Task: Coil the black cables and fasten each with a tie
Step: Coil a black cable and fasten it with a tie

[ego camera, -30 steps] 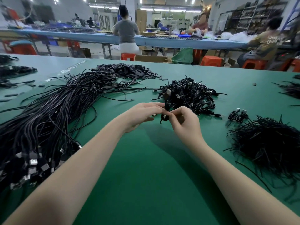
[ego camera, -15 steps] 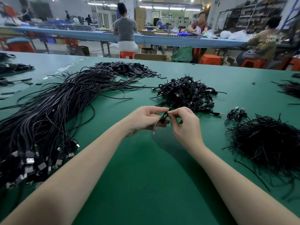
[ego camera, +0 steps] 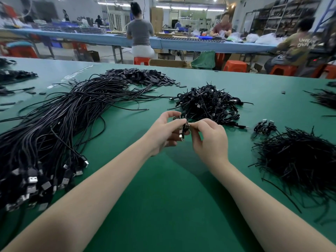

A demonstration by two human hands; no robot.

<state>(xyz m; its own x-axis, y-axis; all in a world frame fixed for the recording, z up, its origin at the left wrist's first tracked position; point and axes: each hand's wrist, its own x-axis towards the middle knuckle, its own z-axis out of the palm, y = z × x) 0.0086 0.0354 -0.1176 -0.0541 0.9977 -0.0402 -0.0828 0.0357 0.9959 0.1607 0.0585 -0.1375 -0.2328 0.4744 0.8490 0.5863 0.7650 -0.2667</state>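
**Table layout around the hands**

On the table [ego camera: 163,206], the left hand [ego camera: 163,132] and right hand [ego camera: 209,139] meet at the middle, a small coiled cable [ego camera: 185,128] between them. The loose cables [ego camera: 54,128] spread across the left. Just behind the hands lies the heap of coiled cables [ego camera: 207,102], and farther left behind it a pile of flat pieces [ego camera: 138,76]. The pile of ties [ego camera: 298,159] lies to the right, one coiled bundle [ego camera: 264,126] between it and the heap.

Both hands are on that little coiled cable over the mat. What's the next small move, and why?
Probably finish twisting the tie shut, then drop the bundle on the finished pile just behind. The left hand grips the coiled cable while the right hand pinches at its middle, where a tie would go; the tie itself is too small to make out.
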